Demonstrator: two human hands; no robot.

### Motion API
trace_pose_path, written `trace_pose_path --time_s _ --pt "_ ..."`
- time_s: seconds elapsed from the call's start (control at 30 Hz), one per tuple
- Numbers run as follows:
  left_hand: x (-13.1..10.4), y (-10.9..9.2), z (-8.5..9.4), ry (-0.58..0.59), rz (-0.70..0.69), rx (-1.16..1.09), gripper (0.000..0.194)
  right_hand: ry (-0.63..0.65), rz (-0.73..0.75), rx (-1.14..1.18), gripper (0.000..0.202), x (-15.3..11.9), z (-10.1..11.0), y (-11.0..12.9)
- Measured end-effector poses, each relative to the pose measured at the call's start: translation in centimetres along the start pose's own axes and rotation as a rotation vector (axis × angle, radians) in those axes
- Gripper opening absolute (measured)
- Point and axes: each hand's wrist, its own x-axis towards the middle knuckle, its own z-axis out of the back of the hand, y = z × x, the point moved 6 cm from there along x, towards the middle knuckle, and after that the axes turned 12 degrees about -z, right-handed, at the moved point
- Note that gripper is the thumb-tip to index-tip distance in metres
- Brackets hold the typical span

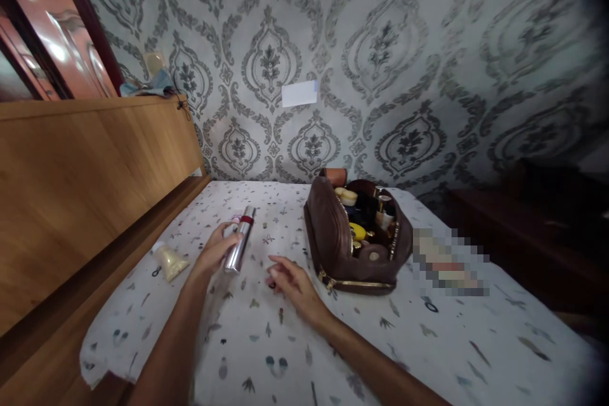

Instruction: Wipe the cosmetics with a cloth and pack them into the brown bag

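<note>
A silver cylinder with a red band (240, 244) lies on the patterned white sheet (266, 330), tilted away from me. My left hand (219, 249) is wrapped against its left side, thumb on top. Just right of it, my right hand (294, 284) hovers low over the sheet, fingers slightly apart, holding nothing visible. An open brown zip bag (328, 222) full of small containers stands right of my right hand. A yellow cap (358, 231) shows inside it. To the left of my left hand lies a cream-coloured tube (170, 262).
A wooden board (95, 158) borders the left side, with a blue cloth (155, 84) on its top. The patterned wall (271, 63) rises behind, with a white card (299, 94) on it. A blurred-out flat item (447, 265) lies right of the bag.
</note>
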Motion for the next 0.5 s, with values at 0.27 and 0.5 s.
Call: trace_pose_path --time_s 0.27,0.5 --pt "-2.8 -1.4 -6.5 0.136 -0.351 -0.059 0.045 0.078 -0.186 0.471 0.064 -0.1 -0.9 -0.6" --pt "-2.1 -1.4 -5.0 -0.05 -0.344 -0.192 0.039 0.121 -0.184 0.476 0.067 -1.6 -0.3 -0.1"
